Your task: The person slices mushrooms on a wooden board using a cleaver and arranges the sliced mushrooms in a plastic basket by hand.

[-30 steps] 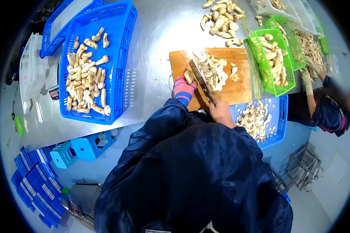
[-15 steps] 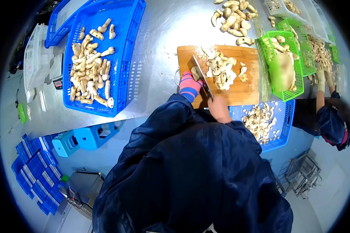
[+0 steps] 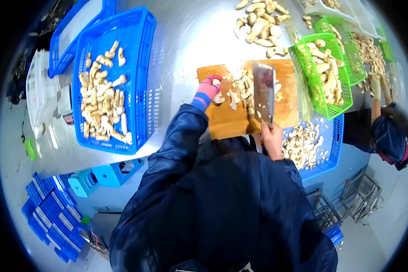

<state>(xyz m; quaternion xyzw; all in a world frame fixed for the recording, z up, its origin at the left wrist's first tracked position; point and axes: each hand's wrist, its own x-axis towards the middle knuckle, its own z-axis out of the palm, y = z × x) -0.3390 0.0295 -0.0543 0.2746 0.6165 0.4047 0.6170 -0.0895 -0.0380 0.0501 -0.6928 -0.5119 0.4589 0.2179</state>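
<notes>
My left hand (image 3: 207,89), in a pink and blue striped glove, is closed on a mushroom piece (image 3: 218,97) at the left part of the wooden cutting board (image 3: 231,124). In my bare right hand (image 3: 272,139) is the handle of a cleaver (image 3: 264,93), its broad blade over the board's right half. Sliced mushrooms (image 3: 244,88) lie left of the blade, and a few pieces show to its right. Behind the board is a pile of whole mushrooms (image 3: 264,25).
A blue crate (image 3: 143,109) with whole mushrooms stands left. At right are a green basket (image 3: 322,106) of mushrooms and, lower, a blue tray (image 3: 336,140) with slices. Blue stools (image 3: 109,174) stand below the table. Another person's gloved hands (image 3: 377,86) touch mushrooms at far right.
The cleaver has moved right, away from my left hand, and its broad side now shows. My left hand has shifted left. More slices lie between the two. The view has shifted slightly.
</notes>
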